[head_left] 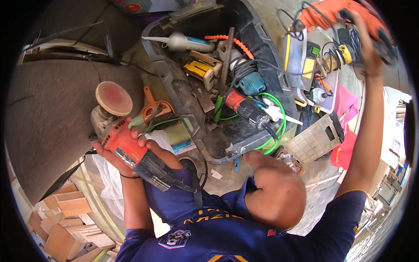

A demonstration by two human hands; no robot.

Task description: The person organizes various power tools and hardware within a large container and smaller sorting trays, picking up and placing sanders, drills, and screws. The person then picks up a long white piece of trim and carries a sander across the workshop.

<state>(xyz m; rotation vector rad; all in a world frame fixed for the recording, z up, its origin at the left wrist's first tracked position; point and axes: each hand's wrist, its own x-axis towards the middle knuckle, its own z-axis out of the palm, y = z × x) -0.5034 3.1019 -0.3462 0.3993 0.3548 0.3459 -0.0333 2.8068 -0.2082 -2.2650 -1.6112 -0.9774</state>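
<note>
Lifted at the left, a red and black angle grinder (128,148) with a round, worn reddish disc (114,98) rests in my left hand (112,159). My fingers are wrapped round its body. At the upper right my right hand (370,54), smeared by motion, is closed on an orange corded power tool (334,13); its exact kind is blurred. Between my arms lies a black plastic crate (176,100). It holds another red and black grinder (248,109), a teal power tool (252,83), a sealant tube (194,43), a yellow tool (196,69) and a green cable (283,120).
An orange hand brush (157,109) lies left of the crate. To the right are a clear plastic case (314,139), a red bag (345,150) and loose cords. Wooden boards (72,205) are stacked at lower left. A large dark panel (52,118) stands beyond the grinder.
</note>
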